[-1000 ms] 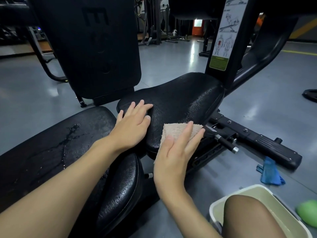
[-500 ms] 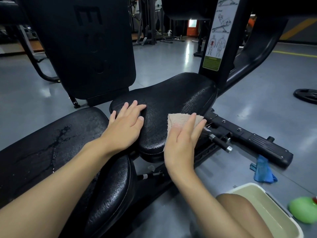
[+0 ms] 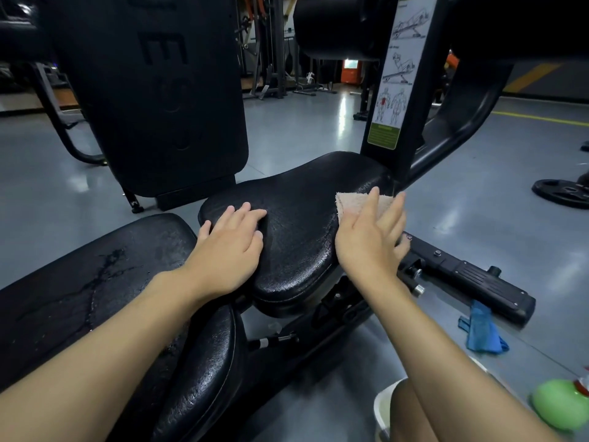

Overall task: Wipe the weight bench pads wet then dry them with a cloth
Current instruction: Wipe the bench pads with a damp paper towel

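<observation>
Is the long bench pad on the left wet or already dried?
Wet. The long pad shows water streaks and droplets glinting across its top, while the beige cloth is on the seat pad under the right hand.

The middle of the seat pad lies bare between the left hand and the right hand. Beyond the pad, the black post and the curved frame arm block its far right edge.

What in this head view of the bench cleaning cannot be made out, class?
- Most of the beige cloth: covered by the right hand.
- The white bucket: cut off by the bottom edge, behind the forearm; contents unseen.
- The instruction sticker text: too small.
- The green object: blurred, cropped.
</observation>
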{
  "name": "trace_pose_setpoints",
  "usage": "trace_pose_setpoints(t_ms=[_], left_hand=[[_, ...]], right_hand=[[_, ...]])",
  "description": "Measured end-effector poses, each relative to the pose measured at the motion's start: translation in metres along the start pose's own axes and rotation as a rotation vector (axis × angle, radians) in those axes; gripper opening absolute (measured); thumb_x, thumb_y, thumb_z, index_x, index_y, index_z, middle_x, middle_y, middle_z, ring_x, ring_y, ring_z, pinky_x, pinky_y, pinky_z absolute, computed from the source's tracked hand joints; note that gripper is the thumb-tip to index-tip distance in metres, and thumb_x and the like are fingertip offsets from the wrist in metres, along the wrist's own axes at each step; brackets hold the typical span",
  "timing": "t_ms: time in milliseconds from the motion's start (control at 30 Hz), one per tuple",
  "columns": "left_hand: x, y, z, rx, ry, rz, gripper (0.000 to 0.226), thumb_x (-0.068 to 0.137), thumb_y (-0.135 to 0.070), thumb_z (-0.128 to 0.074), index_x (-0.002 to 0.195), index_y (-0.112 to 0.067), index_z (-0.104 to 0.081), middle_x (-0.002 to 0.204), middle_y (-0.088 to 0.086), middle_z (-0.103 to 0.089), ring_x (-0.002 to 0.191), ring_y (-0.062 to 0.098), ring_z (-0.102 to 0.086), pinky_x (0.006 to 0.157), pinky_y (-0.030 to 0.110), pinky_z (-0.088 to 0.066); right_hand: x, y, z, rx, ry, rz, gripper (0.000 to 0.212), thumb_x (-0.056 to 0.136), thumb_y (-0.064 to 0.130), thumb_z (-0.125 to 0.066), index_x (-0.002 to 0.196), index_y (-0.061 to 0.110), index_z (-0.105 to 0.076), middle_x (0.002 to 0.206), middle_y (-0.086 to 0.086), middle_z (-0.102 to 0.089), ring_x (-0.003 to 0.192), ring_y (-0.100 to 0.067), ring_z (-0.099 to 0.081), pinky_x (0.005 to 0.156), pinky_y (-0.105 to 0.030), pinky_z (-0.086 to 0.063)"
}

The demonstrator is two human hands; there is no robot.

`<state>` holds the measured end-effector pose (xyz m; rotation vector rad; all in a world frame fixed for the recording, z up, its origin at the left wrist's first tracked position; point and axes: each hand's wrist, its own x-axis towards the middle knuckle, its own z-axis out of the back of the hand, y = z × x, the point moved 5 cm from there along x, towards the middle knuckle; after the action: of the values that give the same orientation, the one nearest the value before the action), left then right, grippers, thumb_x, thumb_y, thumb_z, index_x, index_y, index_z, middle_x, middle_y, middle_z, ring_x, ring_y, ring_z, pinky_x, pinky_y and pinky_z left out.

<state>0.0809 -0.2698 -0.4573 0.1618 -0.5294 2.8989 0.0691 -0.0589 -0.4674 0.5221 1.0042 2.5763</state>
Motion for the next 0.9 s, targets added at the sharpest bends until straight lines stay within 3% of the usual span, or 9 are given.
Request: trace_pose_setpoints(t_ms=[100,200,333,400,567,700,900], left_hand=[[0.010,-0.006,0.012,0.086,-0.001,-0.020,0.048,0.101,-0.045,-0.027,0.148,-0.032,-0.027,0.158,-0.003,-0.027,0.147,0.020,-0.020,0.114,0.055,-0.022],[0.027,-0.010,0.020,0.121,0.112,-0.023,0.066,0.090,-0.069,-0.031,0.149,-0.050,-0.007,0.156,-0.005,-0.028,0.143,0.021,-0.028,0.107,0.059,-0.030],[0.050,-0.007,0.024,0.140,0.295,0.040,0.078,0.079,-0.083,-0.039,0.146,-0.057,-0.009,0.164,-0.002,-0.009,0.150,0.024,-0.010,0.109,0.063,-0.025],[0.057,0.000,0.024,0.045,0.384,0.097,0.087,0.070,-0.087,-0.048,0.143,-0.063,-0.007,0.165,-0.001,0.002,0.152,0.029,0.003,0.113,0.064,-0.021],[0.062,0.014,0.022,-0.092,0.568,0.158,0.113,0.066,-0.072,-0.072,0.146,-0.061,0.008,0.161,0.001,0.027,0.146,0.031,0.026,0.119,0.060,-0.008],[0.061,0.014,0.020,-0.133,0.533,0.192,0.114,0.066,-0.065,-0.078,0.144,-0.064,0.005,0.161,-0.004,0.028,0.146,0.027,0.028,0.112,0.071,-0.009],[0.060,0.006,0.023,-0.140,0.549,0.259,0.113,0.070,-0.054,-0.081,0.145,-0.062,0.004,0.159,-0.002,0.031,0.146,0.029,0.029,0.111,0.074,-0.007]], right_hand=[[0.003,0.004,-0.005,0.097,0.011,-0.006,0.060,0.102,0.021,-0.027,0.156,0.007,-0.004,0.163,-0.015,0.009,0.151,-0.028,0.004,0.120,-0.046,-0.010],[0.035,0.008,-0.006,0.091,0.053,-0.027,0.066,0.101,0.015,-0.029,0.155,0.001,0.006,0.162,-0.016,0.017,0.151,-0.028,0.012,0.122,-0.041,-0.004],[0.080,0.012,0.011,-0.050,0.020,-0.013,0.065,0.102,0.025,-0.030,0.156,0.003,-0.003,0.163,-0.019,-0.005,0.150,-0.032,-0.006,0.121,-0.046,-0.011],[0.085,0.010,0.016,-0.149,0.059,-0.017,0.063,0.102,0.031,-0.027,0.157,0.008,-0.004,0.163,-0.018,-0.005,0.151,-0.031,-0.005,0.121,-0.048,-0.008],[0.084,0.014,0.013,-0.008,0.130,-0.143,0.062,0.103,0.027,-0.028,0.157,0.009,-0.004,0.160,-0.020,-0.009,0.146,-0.037,-0.017,0.119,-0.047,-0.020],[0.129,0.032,0.013,-0.247,0.175,-0.167,0.058,0.100,0.026,-0.032,0.153,0.005,-0.020,0.148,-0.025,-0.033,0.133,-0.044,-0.034,0.109,-0.049,-0.030],[0.121,0.027,0.024,-0.434,0.398,0.018,0.065,0.102,0.029,-0.035,0.154,0.002,-0.007,0.149,-0.027,-0.028,0.135,-0.040,-0.031,0.110,-0.045,-0.026]])
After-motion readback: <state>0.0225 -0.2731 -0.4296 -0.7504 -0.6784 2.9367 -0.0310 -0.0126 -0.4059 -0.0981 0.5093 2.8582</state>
